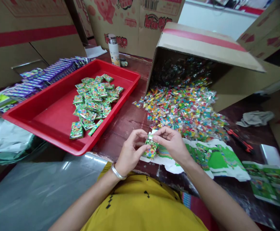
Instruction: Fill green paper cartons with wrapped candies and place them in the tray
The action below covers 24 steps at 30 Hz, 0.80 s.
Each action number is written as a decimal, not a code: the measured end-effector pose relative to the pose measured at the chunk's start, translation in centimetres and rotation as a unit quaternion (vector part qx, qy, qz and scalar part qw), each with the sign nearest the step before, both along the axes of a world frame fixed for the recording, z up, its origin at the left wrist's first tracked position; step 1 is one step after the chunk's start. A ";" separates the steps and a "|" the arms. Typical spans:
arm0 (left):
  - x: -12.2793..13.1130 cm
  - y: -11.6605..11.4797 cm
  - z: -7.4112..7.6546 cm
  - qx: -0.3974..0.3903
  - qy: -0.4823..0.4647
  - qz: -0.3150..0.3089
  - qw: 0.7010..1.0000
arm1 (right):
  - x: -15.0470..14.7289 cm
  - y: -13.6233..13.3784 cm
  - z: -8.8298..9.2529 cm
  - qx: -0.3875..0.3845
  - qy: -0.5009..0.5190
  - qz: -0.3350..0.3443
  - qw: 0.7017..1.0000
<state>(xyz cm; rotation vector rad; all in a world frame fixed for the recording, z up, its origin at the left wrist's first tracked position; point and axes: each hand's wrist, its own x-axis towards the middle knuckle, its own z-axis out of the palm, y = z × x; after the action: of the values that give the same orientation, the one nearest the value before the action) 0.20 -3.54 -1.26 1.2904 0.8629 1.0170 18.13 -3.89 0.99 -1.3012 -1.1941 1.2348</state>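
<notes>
Green packet (pixel 151 148), head view: held low centre above the bench (pixel 127 120) edge, close to the body. Left hand (pixel 130 150) pinches its left side, right hand (pixel 171 142) its top; fingers (pixel 138 132) of both hands are clenched on it. Silver bangle (pixel 117 172) on left wrist. Flat green wrappers (pixel 217 158) lie just under and to the right of the hands. Behind them, a heap of clear candy sachets (pixel 185 109) spills from a cardboard box (pixel 202 41) tipped on its side. Left of the hands, a red tray (pixel 46 118) holds a pile of finished green packs (pixel 93 102). Purple packs (pixel 46 75) in rows beyond the tray. Red cutter (pixel 238 139) and grey cloth (pixel 254 118) far right.
</notes>
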 end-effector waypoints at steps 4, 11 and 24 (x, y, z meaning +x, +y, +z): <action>-0.1 0.1 0.2 -0.009 0.002 -0.024 1.000 | 0.6 0.8 0.3 -0.021 -0.006 0.011 1.000; -0.1 0.0 -0.4 -0.012 0.032 -0.035 0.999 | -0.1 -0.4 -0.1 0.087 -0.118 -0.015 0.989; 0.1 0.1 -1.6 -0.047 0.070 -0.082 0.993 | 0.8 0.0 -0.9 -0.002 -0.097 0.028 0.995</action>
<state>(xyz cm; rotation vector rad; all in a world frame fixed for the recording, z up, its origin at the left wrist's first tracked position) 0.30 -3.46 -2.86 1.3400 0.8850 0.7546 18.91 -3.93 0.09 -1.4251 -1.3741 1.1700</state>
